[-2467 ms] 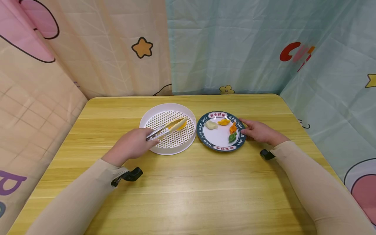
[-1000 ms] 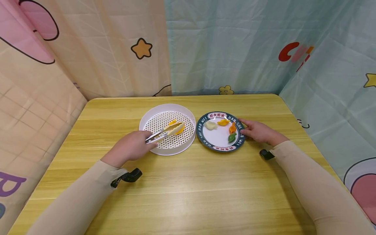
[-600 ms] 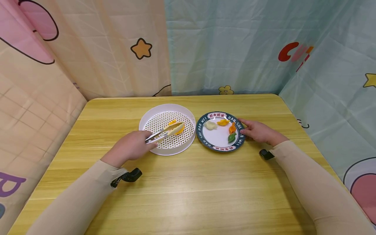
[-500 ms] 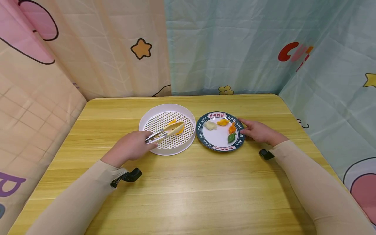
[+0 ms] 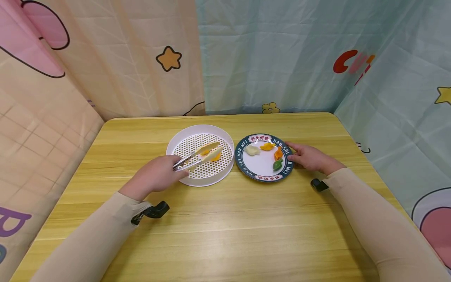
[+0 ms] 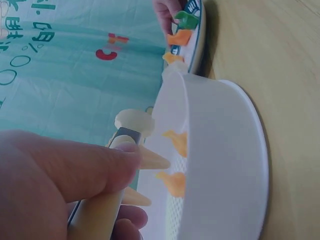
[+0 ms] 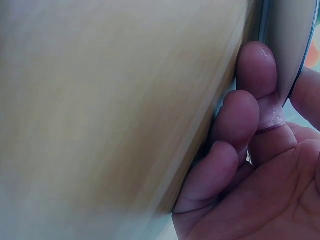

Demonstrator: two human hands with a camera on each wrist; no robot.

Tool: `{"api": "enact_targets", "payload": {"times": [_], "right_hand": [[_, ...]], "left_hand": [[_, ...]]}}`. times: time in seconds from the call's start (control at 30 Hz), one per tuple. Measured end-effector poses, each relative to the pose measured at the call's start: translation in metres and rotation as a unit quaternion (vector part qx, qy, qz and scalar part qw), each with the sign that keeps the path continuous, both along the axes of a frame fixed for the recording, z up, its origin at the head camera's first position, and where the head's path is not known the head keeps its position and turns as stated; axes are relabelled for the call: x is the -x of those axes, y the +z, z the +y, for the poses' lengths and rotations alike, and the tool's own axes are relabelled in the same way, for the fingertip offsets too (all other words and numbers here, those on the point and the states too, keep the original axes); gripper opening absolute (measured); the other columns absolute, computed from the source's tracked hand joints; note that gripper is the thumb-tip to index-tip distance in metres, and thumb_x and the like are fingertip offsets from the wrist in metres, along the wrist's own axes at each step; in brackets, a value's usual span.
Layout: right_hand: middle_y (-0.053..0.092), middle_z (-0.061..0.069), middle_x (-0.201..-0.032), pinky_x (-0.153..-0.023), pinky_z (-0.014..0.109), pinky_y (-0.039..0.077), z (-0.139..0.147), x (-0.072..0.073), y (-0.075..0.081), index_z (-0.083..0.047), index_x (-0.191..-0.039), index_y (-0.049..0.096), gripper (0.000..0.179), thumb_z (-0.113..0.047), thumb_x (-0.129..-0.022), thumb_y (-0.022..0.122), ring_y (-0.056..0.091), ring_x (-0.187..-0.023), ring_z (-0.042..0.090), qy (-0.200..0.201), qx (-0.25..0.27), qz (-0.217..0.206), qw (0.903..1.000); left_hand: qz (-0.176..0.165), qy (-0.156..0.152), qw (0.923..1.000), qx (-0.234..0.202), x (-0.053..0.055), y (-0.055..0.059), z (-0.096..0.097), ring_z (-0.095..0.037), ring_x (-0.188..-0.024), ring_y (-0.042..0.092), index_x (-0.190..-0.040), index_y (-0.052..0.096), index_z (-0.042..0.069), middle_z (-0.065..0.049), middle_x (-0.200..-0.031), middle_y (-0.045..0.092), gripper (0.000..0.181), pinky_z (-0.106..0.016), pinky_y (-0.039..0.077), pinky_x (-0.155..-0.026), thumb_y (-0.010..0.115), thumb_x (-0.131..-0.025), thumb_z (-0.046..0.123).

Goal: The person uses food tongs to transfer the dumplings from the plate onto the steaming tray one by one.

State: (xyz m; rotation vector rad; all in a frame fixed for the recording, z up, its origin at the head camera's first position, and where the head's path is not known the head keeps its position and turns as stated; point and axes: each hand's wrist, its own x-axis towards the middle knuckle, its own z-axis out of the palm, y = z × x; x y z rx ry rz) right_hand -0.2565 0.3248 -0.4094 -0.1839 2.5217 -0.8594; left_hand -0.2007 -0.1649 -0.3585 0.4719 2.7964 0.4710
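My left hand (image 5: 155, 177) is wrapped round the tongs (image 5: 211, 155), tips spread apart. Just past those fingers, two yellow dumplings (image 6: 174, 184) lie in the white strainer tray (image 5: 208, 182), right by the tips. Moving over toward my right fingers there's the plate (image 5: 260, 166): white dumpling (image 5: 252, 150) farthest from them, then a yellow one (image 5: 267, 146), with an orange one (image 5: 278, 153) and green one (image 5: 278, 164) closest. My right hand (image 5: 310, 157) is pinching its rim.
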Motion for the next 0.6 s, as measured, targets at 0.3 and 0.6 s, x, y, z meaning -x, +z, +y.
{"api": "enact_targets", "payload": {"times": [0.3, 0.6], "right_hand": [[0.056, 0.007, -0.087, -0.069, 0.029, 0.046, -0.001, -0.001, 0.002, -0.013, -0.169, 0.017, 0.07, -0.026, -0.111, 0.054, 0.054, -0.079, 0.023, -0.002, 0.001, 0.001, 1.0], [0.056, 0.006, -0.085, -0.067, 0.029, 0.045, -0.001, 0.0, 0.002, -0.01, -0.168, 0.017, 0.071, -0.027, -0.111, 0.055, 0.053, -0.078, 0.022, 0.004, 0.0, 0.003, 1.0]], "left_hand": [[0.016, -0.035, 0.999, -0.021, 0.009, 0.012, 0.019, -0.02, -0.071, 0.054, -0.112, 0.065, 0.008, -0.003, -0.08, 0.058, 0.037, -0.034, 0.044, -0.064, 0.066, -0.101, 0.043], [0.028, -0.073, 0.9969, 0.006, 0.028, 0.02, 0.056, -0.022, -0.083, 0.058, -0.111, 0.067, 0.012, -0.002, -0.087, 0.065, 0.039, -0.038, 0.047, -0.077, 0.067, -0.099, 0.048]]}}
